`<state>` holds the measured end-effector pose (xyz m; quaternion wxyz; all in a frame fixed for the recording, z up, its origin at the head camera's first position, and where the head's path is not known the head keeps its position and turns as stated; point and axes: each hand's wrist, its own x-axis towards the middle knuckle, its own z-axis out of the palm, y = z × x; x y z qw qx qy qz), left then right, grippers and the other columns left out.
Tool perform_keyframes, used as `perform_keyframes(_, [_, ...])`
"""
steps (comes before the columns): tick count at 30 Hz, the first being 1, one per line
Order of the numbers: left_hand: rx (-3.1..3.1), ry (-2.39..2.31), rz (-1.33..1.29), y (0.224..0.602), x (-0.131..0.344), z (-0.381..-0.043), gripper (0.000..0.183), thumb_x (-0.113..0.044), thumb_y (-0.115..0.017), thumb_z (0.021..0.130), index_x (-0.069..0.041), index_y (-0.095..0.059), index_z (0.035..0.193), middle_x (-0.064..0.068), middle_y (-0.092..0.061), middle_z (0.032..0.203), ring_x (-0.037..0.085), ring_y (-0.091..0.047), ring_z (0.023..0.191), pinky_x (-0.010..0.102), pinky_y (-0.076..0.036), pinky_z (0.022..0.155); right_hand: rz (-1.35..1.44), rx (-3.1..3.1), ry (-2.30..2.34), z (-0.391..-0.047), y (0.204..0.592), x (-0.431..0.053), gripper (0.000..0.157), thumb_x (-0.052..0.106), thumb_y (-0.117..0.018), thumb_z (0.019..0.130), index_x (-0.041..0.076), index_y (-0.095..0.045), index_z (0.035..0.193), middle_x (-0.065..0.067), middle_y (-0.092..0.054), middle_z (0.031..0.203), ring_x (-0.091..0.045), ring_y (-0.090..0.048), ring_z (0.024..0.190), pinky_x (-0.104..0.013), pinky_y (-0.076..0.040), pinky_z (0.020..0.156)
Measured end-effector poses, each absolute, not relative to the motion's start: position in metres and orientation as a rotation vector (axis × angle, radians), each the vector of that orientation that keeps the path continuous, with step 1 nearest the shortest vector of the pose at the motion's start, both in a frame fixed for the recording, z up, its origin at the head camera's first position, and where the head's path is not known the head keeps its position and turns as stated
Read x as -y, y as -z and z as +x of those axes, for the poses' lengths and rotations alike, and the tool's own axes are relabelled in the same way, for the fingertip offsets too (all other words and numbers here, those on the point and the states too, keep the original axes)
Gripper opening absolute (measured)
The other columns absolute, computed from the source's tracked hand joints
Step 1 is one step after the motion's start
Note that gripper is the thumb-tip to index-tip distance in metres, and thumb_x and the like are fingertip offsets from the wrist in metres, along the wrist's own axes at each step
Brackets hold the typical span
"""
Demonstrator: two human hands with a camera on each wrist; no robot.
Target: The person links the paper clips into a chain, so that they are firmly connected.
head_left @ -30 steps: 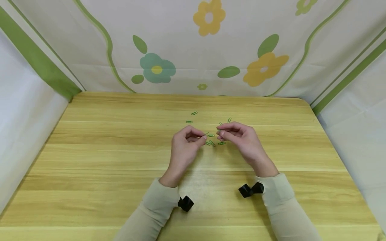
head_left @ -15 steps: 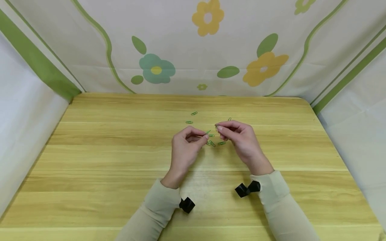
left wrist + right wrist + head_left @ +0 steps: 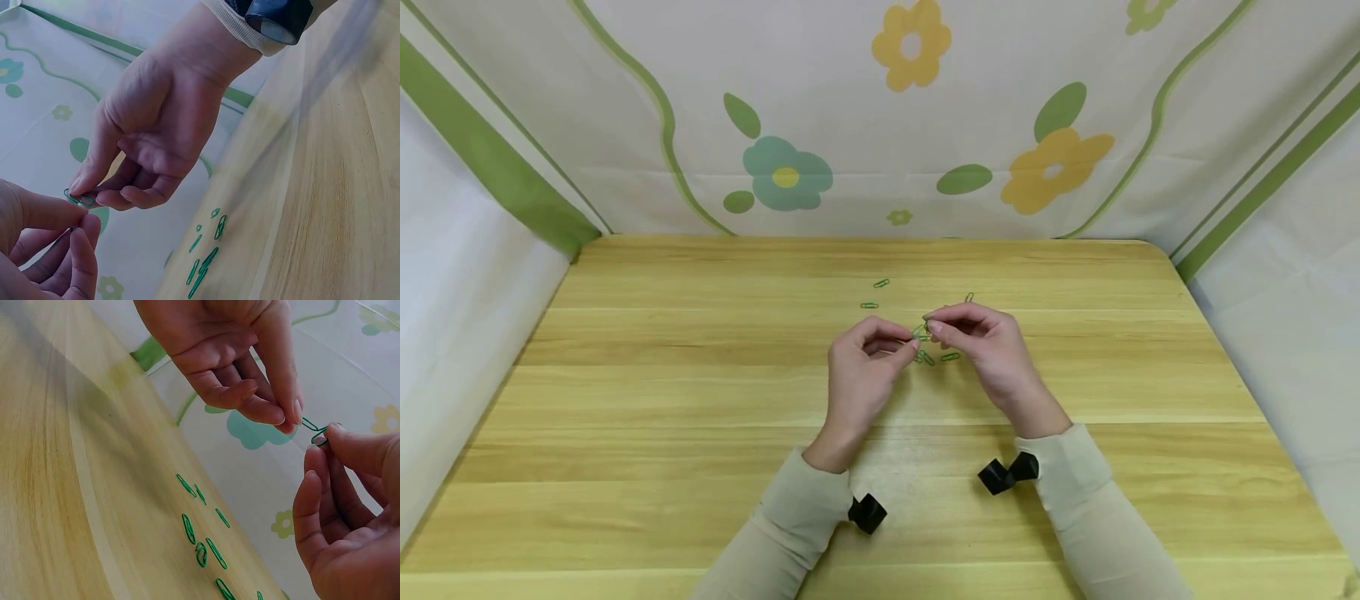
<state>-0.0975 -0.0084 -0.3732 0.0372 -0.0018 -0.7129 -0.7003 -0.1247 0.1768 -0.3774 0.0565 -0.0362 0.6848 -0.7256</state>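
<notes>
In the head view my left hand [image 3: 867, 367] pinches a green paper clip [image 3: 917, 331] between thumb and forefinger. My right hand [image 3: 992, 354] pinches another green paper clip [image 3: 319, 440] close beside it. The two clips meet or overlap in the right wrist view, where the left hand [image 3: 234, 359] comes from above and the right hand [image 3: 356, 512] from the lower right. Fingertips hide parts of both clips. Under the hands, several loose paper clips lie on the table, among them one clip [image 3: 927, 357] and another clip [image 3: 951, 357].
The wooden table [image 3: 647, 400] stretches to both sides. Farther back lie a green paper clip [image 3: 882, 283], a second clip [image 3: 869, 305] and a third clip [image 3: 969, 297]. A flowered cloth [image 3: 865, 108] hangs behind the back edge.
My right hand has moved left with its paper clip, closing the gap to the left hand. The left hand has stayed nearly still, its clip turning slightly into fuller view.
</notes>
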Motion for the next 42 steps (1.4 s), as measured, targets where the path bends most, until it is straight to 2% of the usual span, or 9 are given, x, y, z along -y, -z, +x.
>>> perform_keyframes(15, [2.230,2.082,-0.071,0.3744,0.0087,-0.0973,0.015,0.004,-0.083,0.088,-0.002,-0.078,0.101,0.017,-0.079,0.100,0.021,-0.075,0.083,0.021,-0.061,0.077,-0.104,-2.118,2.168,-0.1244,0.3791,-0.1749,0.020,0.003,-0.076,0.099,0.021,-0.082,0.101,0.007,-0.077,0.098,-0.011,-0.071,0.092,-0.026,-0.061,0.084])
perform_keyframes(21, [2.203,2.174,-0.023,0.3751,0.0092,-0.0975,0.010,0.001,-0.084,0.090,-0.005,-0.079,0.095,0.015,-0.079,0.096,0.016,-0.074,0.080,0.025,-0.062,0.074,-0.097,-2.129,2.146,-0.1242,0.3810,-0.1751,0.015,0.003,-0.075,0.100,0.014,-0.082,0.106,0.007,-0.077,0.100,-0.011,-0.070,0.093,-0.024,-0.060,0.082])
perform_keyframes(28, [2.147,2.344,0.096,0.3766,0.0110,-0.1003,0.010,0.000,-0.084,0.091,-0.006,-0.078,0.096,0.012,-0.080,0.091,0.020,-0.078,0.080,0.034,-0.063,0.071,-0.096,-2.142,2.130,-0.1242,0.3838,-0.1753,0.013,0.004,-0.076,0.099,0.010,-0.081,0.109,0.007,-0.078,0.101,-0.011,-0.070,0.094,-0.024,-0.060,0.082])
perform_keyframes(33, [2.118,2.404,0.139,0.3768,0.0117,-0.1013,0.011,-0.001,-0.085,0.090,-0.008,-0.079,0.095,0.007,-0.080,0.087,0.017,-0.077,0.076,0.028,-0.057,0.066,-0.099,-2.154,2.121,-0.1243,0.3845,-0.1752,0.012,0.004,-0.076,0.099,0.009,-0.081,0.109,0.007,-0.078,0.100,-0.011,-0.070,0.093,-0.024,-0.060,0.083])
perform_keyframes(39, [2.081,2.432,0.173,0.3765,0.0127,-0.1021,0.011,0.000,-0.086,0.089,-0.001,-0.079,0.097,0.011,-0.080,0.088,0.014,-0.076,0.073,0.026,-0.056,0.065,-0.137,-2.205,2.027,-0.1245,0.3856,-0.1758,0.019,0.003,-0.075,0.100,-0.002,-0.076,0.118,0.008,-0.076,0.102,-0.016,-0.068,0.093,-0.030,-0.060,0.081])
perform_keyframes(42, [2.068,2.441,0.204,0.3773,0.0131,-0.1030,0.011,0.001,-0.086,0.089,-0.001,-0.079,0.097,0.010,-0.080,0.089,0.015,-0.076,0.074,0.025,-0.056,0.066,-0.149,-2.270,1.938,-0.1244,0.3853,-0.1756,0.022,0.004,-0.076,0.099,-0.002,-0.075,0.121,0.007,-0.074,0.103,-0.018,-0.068,0.093,-0.031,-0.060,0.081])
